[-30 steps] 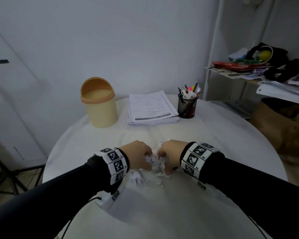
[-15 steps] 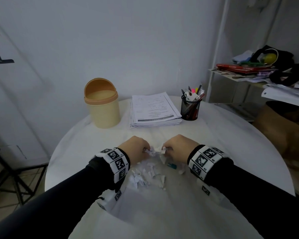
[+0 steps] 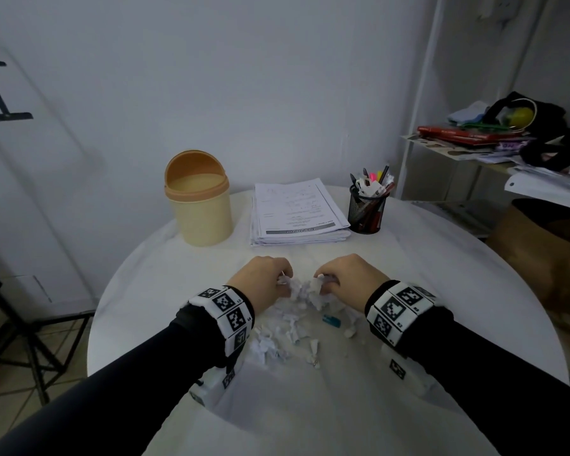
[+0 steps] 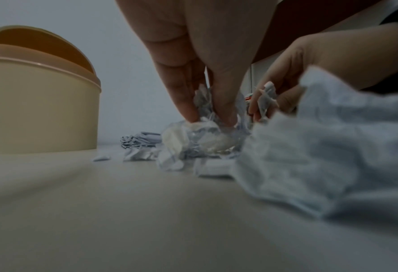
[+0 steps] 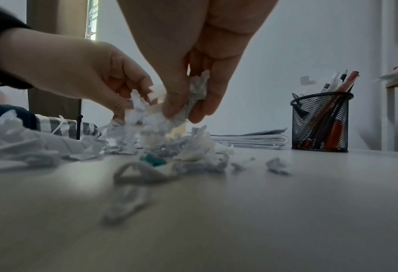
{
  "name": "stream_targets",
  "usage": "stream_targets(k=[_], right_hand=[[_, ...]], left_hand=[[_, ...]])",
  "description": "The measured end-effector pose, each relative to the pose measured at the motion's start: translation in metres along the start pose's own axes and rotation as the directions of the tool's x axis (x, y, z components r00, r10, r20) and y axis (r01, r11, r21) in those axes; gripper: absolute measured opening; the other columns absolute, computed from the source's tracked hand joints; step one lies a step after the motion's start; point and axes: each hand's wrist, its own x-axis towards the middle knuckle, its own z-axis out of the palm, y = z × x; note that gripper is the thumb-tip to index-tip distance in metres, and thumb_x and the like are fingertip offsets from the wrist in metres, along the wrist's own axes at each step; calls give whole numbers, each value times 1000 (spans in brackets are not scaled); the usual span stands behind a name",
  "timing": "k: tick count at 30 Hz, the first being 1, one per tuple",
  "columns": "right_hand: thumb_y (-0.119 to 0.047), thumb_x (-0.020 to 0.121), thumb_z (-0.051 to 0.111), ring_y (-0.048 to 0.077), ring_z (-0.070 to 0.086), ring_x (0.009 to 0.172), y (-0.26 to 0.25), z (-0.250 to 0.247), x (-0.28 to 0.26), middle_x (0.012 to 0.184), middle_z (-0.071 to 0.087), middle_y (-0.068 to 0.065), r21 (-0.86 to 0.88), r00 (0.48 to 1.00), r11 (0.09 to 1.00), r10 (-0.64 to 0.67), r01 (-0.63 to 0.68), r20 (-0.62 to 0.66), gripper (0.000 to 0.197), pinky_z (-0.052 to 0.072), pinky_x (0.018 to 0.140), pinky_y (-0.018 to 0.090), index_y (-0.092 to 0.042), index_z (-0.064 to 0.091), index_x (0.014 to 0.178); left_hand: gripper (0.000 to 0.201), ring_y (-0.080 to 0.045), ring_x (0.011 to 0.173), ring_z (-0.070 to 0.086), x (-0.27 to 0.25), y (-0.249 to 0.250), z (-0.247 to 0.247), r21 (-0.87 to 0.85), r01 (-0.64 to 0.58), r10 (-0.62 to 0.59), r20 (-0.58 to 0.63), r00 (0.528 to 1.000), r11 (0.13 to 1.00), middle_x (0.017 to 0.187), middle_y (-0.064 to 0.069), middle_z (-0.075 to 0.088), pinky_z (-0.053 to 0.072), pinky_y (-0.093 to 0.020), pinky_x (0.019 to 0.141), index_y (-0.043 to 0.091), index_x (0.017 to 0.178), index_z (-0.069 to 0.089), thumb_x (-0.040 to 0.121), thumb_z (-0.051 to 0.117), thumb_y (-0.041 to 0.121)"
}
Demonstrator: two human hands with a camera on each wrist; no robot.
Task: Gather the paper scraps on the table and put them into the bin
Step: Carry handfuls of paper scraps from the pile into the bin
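2 hands are working the pile: left hand [image 3: 266, 280] and right hand [image 3: 346, 276] are each pinching crumpled white paper scraps [image 3: 297, 315] mid-tabletop. Many are lying loose nearer the body. Suggest raking inward, compacting, then carrying to the open beige lidded bin [image 3: 200, 205] far-left.

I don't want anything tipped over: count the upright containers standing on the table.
2: the bin at the table's far left, lid open, and the mesh pen cup far right of the paper stack.
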Motion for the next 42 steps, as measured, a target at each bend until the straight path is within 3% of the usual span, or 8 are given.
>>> stream_targets(k=[4, 14, 22, 24, 27, 30, 37, 42], right_hand=[[-13, 80, 69, 21, 63, 96, 2, -1, 0, 101, 71, 10, 57, 999, 998, 34, -33, -5, 23, 41, 73, 19, -12, 74, 103], [-7, 79, 68, 20, 67, 85, 2, -13, 6, 93, 74, 12, 173, 997, 984, 49, -39, -52, 17, 47, 73, 22, -9, 77, 94], [-10, 78, 71, 25, 73, 78, -16, -35, 40, 80, 75, 15, 269, 998, 963, 22, -6, -57, 11, 56, 73, 31, -6, 76, 87], [-9, 77, 73, 26, 71, 72, -22, -40, 56, 78, 74, 15, 358, 998, 933, 44, -26, -44, 17, 57, 71, 31, -2, 75, 92], [-5, 78, 73, 11, 69, 56, -30, -47, 78, 70, 69, 8, 481, 999, 875, 44, -51, 26, 20, 55, 61, 18, 4, 72, 96], [-3, 79, 72, 3, 67, 49, -38, -49, 100, 66, 69, 7, 565, 999, 824, 12, -39, 52, 18, 55, 57, 14, 4, 72, 96], [0, 81, 70, -1, 66, 47, -70, -55, 153, 49, 67, -6, 702, 1000, 712, -23, 26, -14, 19, 54, 53, 10, 6, 70, 98], [1, 82, 68, 2, 65, 45, -100, -53, 205, 61, 66, 5, 812, 994, 578, -1, 88, -106, 22, 53, 50, 11, 10, 66, 102]], left_hand=[[28, -18, 85, 55, 0, -1, -1, -61, 42, -42, 0, 999, 997, 100, -7, 66, 44, -25, 76, 12, 98, 66, 74, 75, 25], [27, -13, 78, 50, -1, -9, -17, -180, 58, -75, -86, 994, 982, 85, 1, 59, 33, -8, 56, 11, 93, 69, 70, 79, 20], [24, -11, 69, 51, 17, -19, -45, -266, 61, -102, -144, 984, 962, 78, 4, 55, 39, -9, 52, 15, 93, 67, 72, 78, 20], [21, -8, 64, 50, 22, -26, -54, -289, 53, -105, -168, 980, 956, 70, 11, 51, 36, -6, 45, 16, 91, 67, 73, 78, 20], [17, -12, 64, 54, 26, -41, -68, -322, 26, -100, -217, 971, 946, 65, 13, 52, 39, -4, 48, 18, 85, 67, 73, 78, 20], [16, -12, 61, 56, 30, -59, -80, -388, 22, -130, -255, 958, 921, 65, 8, 57, 45, -16, 59, 21, 80, 66, 71, 79, 21], [15, 2, 46, 54, 58, -93, -125, -428, 20, -199, -378, 904, 904, 62, 7, 56, 39, -3, 45, 16, 78, 65, 72, 79, 15], [18, -15, 63, 58, 101, -119, -152, -385, 58, -248, -465, 850, 921, 69, 0, 62, 45, -18, 60, 14, 83, 68, 71, 80, 20]])
